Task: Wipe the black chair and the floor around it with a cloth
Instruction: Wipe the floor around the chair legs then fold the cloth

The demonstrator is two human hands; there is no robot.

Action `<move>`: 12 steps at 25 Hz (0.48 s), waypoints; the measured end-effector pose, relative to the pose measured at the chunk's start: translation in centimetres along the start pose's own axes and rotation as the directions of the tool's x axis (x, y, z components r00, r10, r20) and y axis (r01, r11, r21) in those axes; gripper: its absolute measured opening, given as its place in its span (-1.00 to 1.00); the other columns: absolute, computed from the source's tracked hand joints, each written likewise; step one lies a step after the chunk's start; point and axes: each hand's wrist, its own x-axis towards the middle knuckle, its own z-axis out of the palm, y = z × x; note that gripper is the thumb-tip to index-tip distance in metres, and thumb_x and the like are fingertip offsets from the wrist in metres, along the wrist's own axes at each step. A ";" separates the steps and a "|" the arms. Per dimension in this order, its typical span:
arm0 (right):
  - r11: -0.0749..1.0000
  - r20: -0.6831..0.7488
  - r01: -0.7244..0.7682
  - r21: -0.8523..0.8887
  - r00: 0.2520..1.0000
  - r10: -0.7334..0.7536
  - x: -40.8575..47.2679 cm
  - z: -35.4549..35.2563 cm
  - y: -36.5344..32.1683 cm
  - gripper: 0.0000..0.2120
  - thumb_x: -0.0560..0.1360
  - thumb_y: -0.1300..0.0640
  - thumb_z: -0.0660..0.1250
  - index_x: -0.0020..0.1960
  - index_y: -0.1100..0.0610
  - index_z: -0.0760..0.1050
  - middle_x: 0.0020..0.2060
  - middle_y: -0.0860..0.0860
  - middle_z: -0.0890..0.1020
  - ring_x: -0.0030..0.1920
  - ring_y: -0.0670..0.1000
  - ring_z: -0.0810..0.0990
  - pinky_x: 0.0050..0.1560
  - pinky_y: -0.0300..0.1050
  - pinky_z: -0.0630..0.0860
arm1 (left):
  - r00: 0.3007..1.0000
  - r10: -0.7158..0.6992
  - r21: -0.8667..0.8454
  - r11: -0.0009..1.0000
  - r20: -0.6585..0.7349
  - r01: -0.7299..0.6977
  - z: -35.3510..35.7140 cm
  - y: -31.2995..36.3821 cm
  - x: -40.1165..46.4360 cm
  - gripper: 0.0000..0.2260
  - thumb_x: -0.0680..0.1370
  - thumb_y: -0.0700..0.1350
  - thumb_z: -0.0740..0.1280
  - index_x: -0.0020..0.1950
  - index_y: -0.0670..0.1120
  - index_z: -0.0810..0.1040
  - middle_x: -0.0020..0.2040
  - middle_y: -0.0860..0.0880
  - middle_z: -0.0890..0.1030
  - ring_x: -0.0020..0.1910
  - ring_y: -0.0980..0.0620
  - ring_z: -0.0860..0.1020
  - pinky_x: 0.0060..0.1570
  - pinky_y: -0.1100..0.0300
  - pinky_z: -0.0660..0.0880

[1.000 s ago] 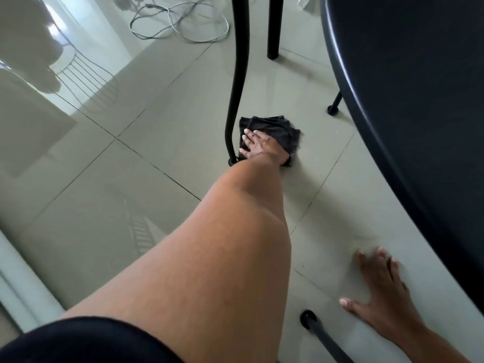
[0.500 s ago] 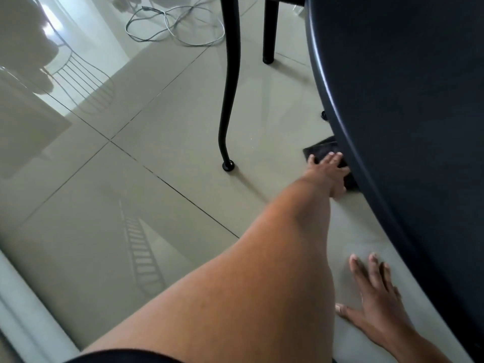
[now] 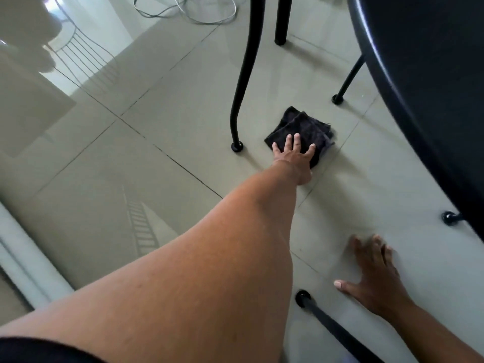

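A folded dark cloth [image 3: 301, 128] lies flat on the grey tiled floor [image 3: 183, 121] under the black chair. My left hand [image 3: 294, 155] presses on the cloth's near edge with fingers spread and straight. My right hand [image 3: 377, 273] rests flat on the floor nearer to me, fingers spread, holding nothing. The black chair seat [image 3: 432, 74] fills the upper right and hides the floor beneath it. One thin curved chair leg [image 3: 242, 82] stands just left of the cloth, its foot on the floor.
More chair feet touch the floor at the far right [image 3: 449, 218], behind the cloth [image 3: 337, 99] and near my right hand [image 3: 303, 298]. A thicker black leg [image 3: 282, 19] stands at the top. Loose grey cables [image 3: 183, 9] lie at the far top.
My left hand slid the cloth from beside the curved leg to the right under the seat, then back out left toward the leg. My right hand stayed planted on the floor.
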 end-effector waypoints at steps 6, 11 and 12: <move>0.959 -0.102 -0.097 -0.266 0.992 0.072 2.7 1.9 4.1 0.16 0.37 -0.25 0.52 0.66 -0.10 -0.22 0.62 0.07 -0.33 0.61 0.18 -0.35 0.61 0.19 -0.01 | 0.931 0.335 0.083 0.934 0.144 -0.348 -2.1 0.2 -9.9 -0.39 0.64 0.21 0.12 0.65 0.20 -0.02 0.66 -0.15 -0.17 0.64 -0.17 -0.17 0.50 -0.38 -0.07; 0.948 -0.099 -0.100 -0.301 0.992 0.074 3.1 1.9 4.4 0.14 0.40 -0.27 0.50 0.65 -0.10 -0.24 0.62 0.07 -0.35 0.60 0.18 -0.38 0.61 0.16 -0.04 | 0.855 0.505 0.196 0.832 0.122 -0.519 1.7 -9.8 -18.9 -0.48 0.69 0.18 0.02 0.64 0.23 -0.04 0.65 -0.13 -0.23 0.63 -0.14 -0.24 0.55 -0.27 -0.10; 0.947 -0.107 -0.104 -0.303 0.991 0.075 3.0 2.0 4.3 0.14 0.41 -0.27 0.49 0.65 -0.10 -0.26 0.61 0.08 -0.36 0.60 0.18 -0.39 0.61 0.15 -0.05 | 0.875 0.473 0.175 0.857 0.103 -0.484 2.5 -12.7 -21.0 -0.48 0.70 0.18 0.01 0.64 0.24 -0.06 0.65 -0.11 -0.26 0.62 -0.13 -0.27 0.56 -0.26 -0.11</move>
